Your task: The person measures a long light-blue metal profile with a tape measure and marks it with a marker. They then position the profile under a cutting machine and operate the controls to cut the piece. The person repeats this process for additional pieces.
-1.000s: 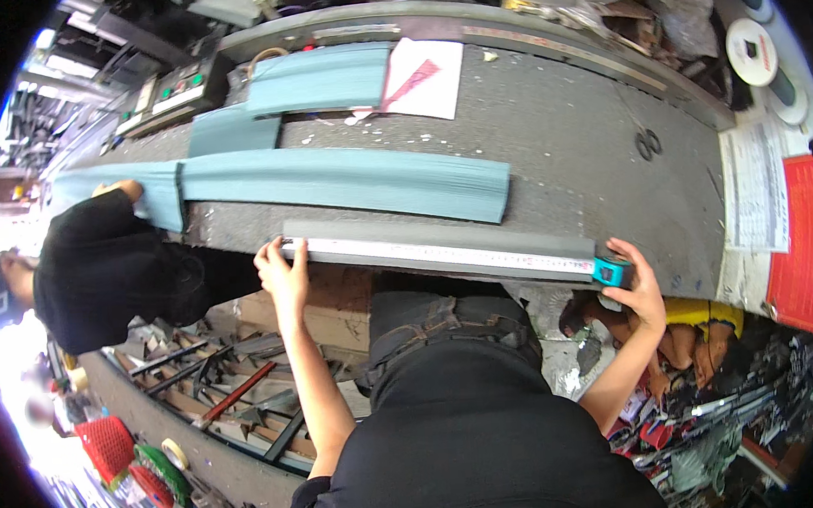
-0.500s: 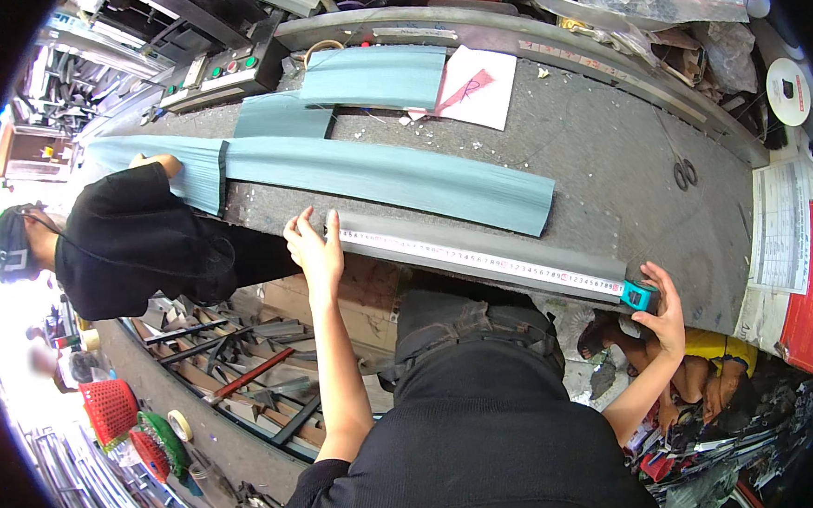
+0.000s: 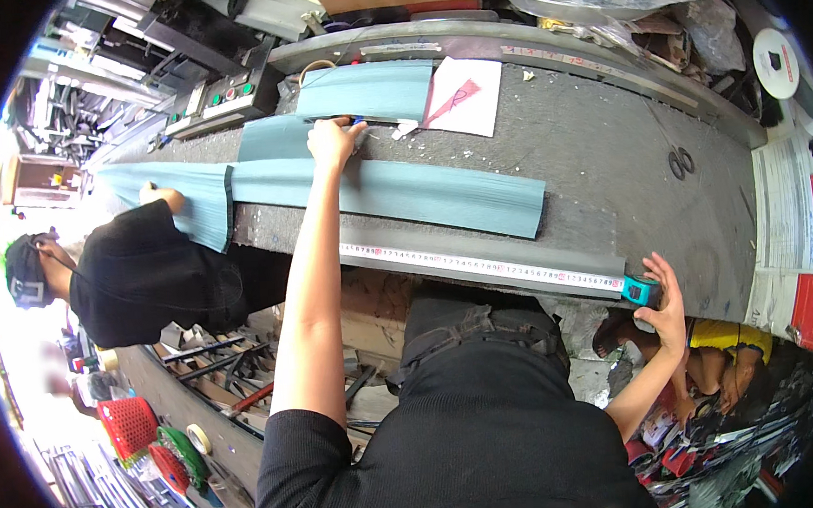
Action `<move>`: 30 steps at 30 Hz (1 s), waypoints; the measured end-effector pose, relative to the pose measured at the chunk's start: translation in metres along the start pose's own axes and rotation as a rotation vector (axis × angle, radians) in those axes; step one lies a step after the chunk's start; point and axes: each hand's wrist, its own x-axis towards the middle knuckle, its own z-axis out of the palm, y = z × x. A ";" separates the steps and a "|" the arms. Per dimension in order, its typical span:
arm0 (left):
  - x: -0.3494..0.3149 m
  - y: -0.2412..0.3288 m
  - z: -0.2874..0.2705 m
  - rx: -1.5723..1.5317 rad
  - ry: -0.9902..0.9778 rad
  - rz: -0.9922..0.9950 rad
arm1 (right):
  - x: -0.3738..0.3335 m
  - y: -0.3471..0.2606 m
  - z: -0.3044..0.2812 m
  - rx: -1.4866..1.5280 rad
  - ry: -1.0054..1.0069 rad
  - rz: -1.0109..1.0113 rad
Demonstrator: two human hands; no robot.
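My left hand point(image 3: 332, 143) reaches across the long teal strip point(image 3: 403, 194), its fingers closed at the lower edge of a smaller teal piece point(image 3: 368, 89). A small blue bit shows at the fingertips; what they grip is too small to make out. At the front edge of the workbench, my right hand point(image 3: 666, 305) holds the teal case of a tape measure point(image 3: 641, 291) between thumb and fingers. Its white blade point(image 3: 482, 266) runs out leftward along a grey strip point(image 3: 556, 256) at the bench edge. Beside the smaller teal piece lies a white sheet point(image 3: 479, 100) with a pinkish-red mark.
A co-worker in black point(image 3: 161, 269) rests a hand on a ribbed teal sheet point(image 3: 204, 210) at left. Scissors point(image 3: 680, 163) lie on the right of the workbench point(image 3: 595, 140). A button box point(image 3: 229, 99) stands at the back left. Another person's yellow garment point(image 3: 728, 339) shows below right.
My left hand has left the tape's left end and moved up and away to the smaller teal piece. My right hand stays on the tape case. The co-worker's hand has shifted slightly.
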 end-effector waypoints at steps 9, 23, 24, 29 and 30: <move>0.002 0.022 -0.003 0.234 0.022 0.134 | -0.002 0.001 0.006 -0.049 0.005 0.019; -0.116 0.049 -0.153 -0.517 0.209 0.203 | -0.002 0.003 0.008 -0.012 0.078 -0.040; -0.130 0.062 -0.151 -0.621 0.174 0.224 | -0.002 0.004 0.008 -0.011 0.075 -0.047; -0.202 0.132 -0.133 -0.900 -0.292 0.284 | -0.006 -0.015 0.009 -0.077 0.110 -0.019; -0.213 0.143 -0.133 -0.792 -0.402 0.330 | -0.011 -0.027 0.011 -0.099 0.181 0.072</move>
